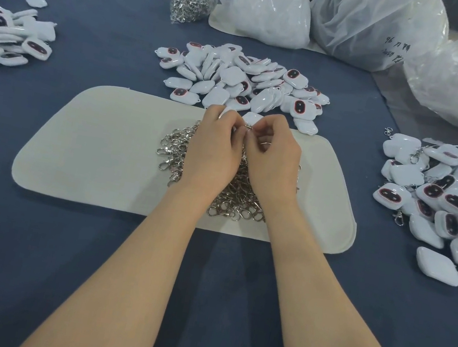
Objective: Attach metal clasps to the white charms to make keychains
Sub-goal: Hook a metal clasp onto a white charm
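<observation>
Both hands are over the heap of loose clasps (pixel 232 201) on the cream mat (pixel 98 148), fingertips meeting at the heap's far edge.

- Left hand (pixel 215 145): fingers curled tight. We judge that it pinches a white charm (pixel 251 117), which shows only as slivers beyond the fingertips.
- Right hand (pixel 273 153): fingers curled, pinching a clasp (pixel 248 127) where the two thumbs meet. Only a glint of metal shows.
- Key relation: the charm lies just past the fingertips and touches the clasp at the pinch. The clasp's long axis seems to run from the right hand toward the charm. We judge the hands equally near, the right driving the clasp and the left steadying.
- Unclasped charms (pixel 237 78) lie heaped just beyond the hands. Finished keychains (pixel 444 203) are well off to the right.

Hidden: the charm's loop, the clasp's gate, and whether it has hooked on. The white slivers may be one charm or two. A shiny band under the right fingers could be a ring or a clasp.
</observation>
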### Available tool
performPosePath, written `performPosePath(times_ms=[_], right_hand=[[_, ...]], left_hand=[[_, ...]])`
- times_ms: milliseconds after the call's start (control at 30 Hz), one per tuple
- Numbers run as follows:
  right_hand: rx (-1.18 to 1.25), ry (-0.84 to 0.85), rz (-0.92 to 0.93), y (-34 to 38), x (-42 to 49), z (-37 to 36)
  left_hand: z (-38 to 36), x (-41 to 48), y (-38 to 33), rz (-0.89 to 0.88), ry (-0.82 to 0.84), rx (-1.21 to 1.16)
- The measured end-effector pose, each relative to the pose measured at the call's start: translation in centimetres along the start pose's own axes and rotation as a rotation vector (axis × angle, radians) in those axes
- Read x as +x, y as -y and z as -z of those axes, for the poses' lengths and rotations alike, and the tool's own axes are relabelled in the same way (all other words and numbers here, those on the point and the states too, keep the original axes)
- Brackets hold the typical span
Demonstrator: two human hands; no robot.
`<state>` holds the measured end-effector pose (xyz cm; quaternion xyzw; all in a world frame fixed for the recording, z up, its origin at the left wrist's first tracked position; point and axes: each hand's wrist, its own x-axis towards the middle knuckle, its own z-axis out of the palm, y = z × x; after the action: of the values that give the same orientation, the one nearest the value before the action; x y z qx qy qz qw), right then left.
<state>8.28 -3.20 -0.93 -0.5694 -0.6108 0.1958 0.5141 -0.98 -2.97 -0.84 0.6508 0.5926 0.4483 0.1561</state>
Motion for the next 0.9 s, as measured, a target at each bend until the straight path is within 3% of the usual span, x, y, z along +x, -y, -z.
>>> performPosePath(times_ms=[633,900], right_hand=[[0.055,0.009,-0.035,-0.34,0.18,-0.15],[0.07,0.095,-0.02,-0.47,0.34,0.01]], left_hand=[[-0.05,-0.1,0.09,-0.039,-0.014,0.043],[-0.02,-0.14,-0.03,-0.037,-0.021,0.034]])
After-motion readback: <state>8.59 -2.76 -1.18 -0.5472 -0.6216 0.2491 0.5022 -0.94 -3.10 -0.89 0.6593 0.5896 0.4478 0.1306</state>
